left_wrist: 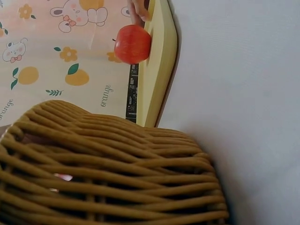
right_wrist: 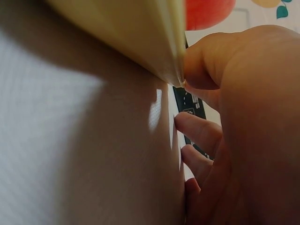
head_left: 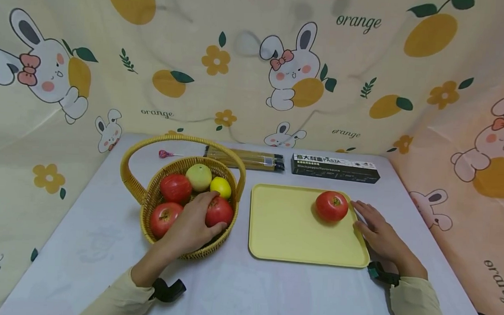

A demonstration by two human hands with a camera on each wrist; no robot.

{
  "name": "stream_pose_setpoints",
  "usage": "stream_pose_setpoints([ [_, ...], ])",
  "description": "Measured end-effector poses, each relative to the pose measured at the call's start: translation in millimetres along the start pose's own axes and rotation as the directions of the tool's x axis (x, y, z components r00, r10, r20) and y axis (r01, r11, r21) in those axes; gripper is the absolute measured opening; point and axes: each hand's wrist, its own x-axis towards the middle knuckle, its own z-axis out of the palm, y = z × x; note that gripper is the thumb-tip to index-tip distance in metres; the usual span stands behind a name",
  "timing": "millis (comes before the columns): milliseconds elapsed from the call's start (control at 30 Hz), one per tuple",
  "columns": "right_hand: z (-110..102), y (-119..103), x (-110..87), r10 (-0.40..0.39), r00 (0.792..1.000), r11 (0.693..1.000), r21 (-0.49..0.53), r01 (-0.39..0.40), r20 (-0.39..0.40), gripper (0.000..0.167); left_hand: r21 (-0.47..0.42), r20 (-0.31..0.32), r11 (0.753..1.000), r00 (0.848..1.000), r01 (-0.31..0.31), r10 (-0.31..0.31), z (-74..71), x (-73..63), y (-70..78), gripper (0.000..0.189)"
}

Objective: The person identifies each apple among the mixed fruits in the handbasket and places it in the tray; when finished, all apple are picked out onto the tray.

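My left hand (head_left: 193,218) reaches into a wicker basket (head_left: 149,232) and grips a red apple (head_left: 219,211) on its right side, thumb in front and fingers behind. Two more red apples (head_left: 175,188), a pale yellow-green round fruit (head_left: 200,177) and a lemon (head_left: 221,187) lie in the basket too. In the left wrist view the basket's woven wall (left_wrist: 117,168) hides the hand. My right hand (head_left: 380,236) rests with relaxed fingers at the right edge of a yellow tray (head_left: 291,237). One red apple (head_left: 331,206) sits on the tray near that hand.
Behind the tray lies a black pasta box (head_left: 336,169). A long pack of noodles (head_left: 256,160) is behind the basket, with a small pink-ended stick (head_left: 165,154) to its left. The basket's tall handle (head_left: 186,138) arches over the fruit. A printed cloth hangs behind the table.
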Motion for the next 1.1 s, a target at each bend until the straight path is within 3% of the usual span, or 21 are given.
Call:
stream_pose_setpoints([
  [333,2.5,0.2,-4.0,-0.001,1.0,1.0,0.004,0.001,0.008,0.075,0.023,-0.023,1.0,1.0,-0.002,0.002,2.0,-2.1,0.5,0.085],
  [567,0.8,-0.3,-5.0,-0.001,1.0,1.0,0.009,0.001,-0.001,0.074,0.017,-0.082,0.999,0.996,-0.041,0.042,3.2,1.2,0.5,0.082],
  [767,1.7,0.5,-3.7,0.003,1.0,1.0,0.008,-0.003,0.003,0.074,-0.044,-0.146,0.998,0.989,-0.041,0.034,2.1,1.0,-1.3,0.08],
  [933,1.4,-0.1,-2.9,0.0,1.0,1.0,0.01,0.0,0.003,0.074,-0.112,-0.211,0.987,0.974,-0.111,0.085,-1.1,0.1,-1.5,0.082],
  [1100,-0.3,-2.5,-2.9,-0.003,1.0,1.0,0.009,0.003,0.003,0.074,-0.202,-0.302,0.956,0.942,-0.215,0.148,-8.4,-5.1,6.1,0.088],
])
